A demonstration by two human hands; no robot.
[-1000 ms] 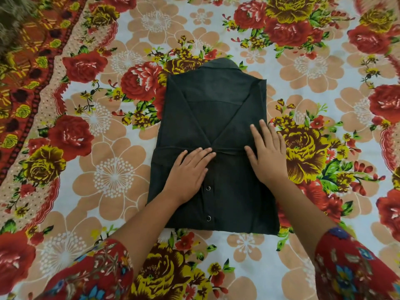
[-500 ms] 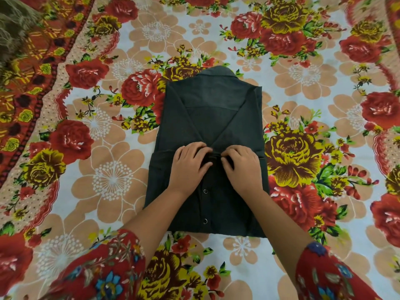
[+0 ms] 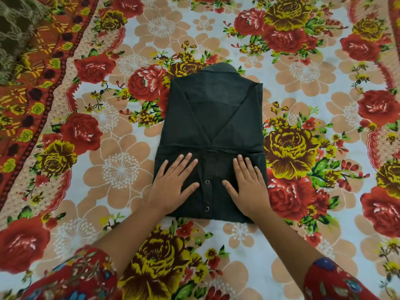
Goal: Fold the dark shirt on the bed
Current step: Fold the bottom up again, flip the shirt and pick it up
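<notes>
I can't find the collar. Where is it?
In the head view, the collar sticks out at the far end of the dark shirt, just right of a yellow rose.

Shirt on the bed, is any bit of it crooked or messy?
Nothing stands out. The dark shirt lies in a tidy rectangle on the floral bedsheet, edges fairly straight, with the left hand and right hand pressing flat on its lower half.

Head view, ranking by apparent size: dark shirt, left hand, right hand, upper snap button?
1. dark shirt, by far the largest.
2. left hand and right hand: they look about alike, so they are not ranked apart.
3. upper snap button, the smallest.
</notes>
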